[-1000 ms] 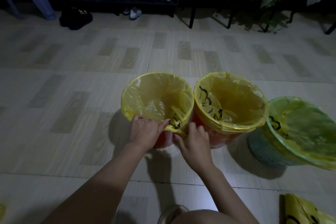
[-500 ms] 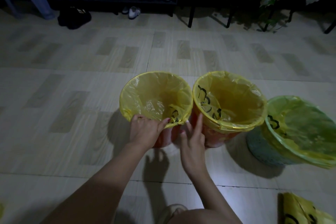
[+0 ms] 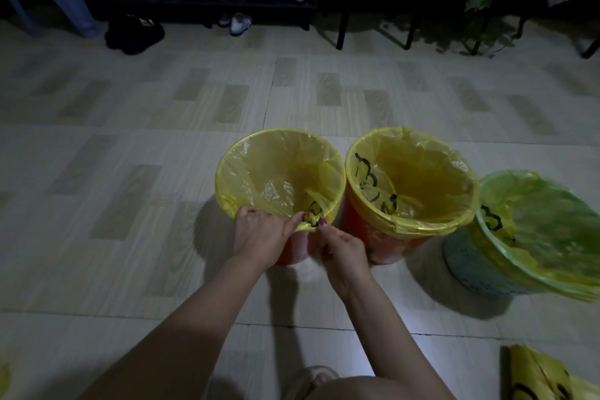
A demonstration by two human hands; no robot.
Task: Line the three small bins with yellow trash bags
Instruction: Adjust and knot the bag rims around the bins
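Head view: both hands gather slack bag film at the near rim of the leftmost bin.

The left hand and right hand each pinch the bunched edge of the thin yellow plastic trash bag lining the small round orange bin on the tiled floor. Pulling too hard could tear the film or tug the far edge off the rim; letting go early would probably leave it loose. The second orange bin, touching the first, and the pale blue-green bin just beside it each hold a yellow liner folded over the rim, otherwise apparently empty. Spare yellow bags lie near the right.
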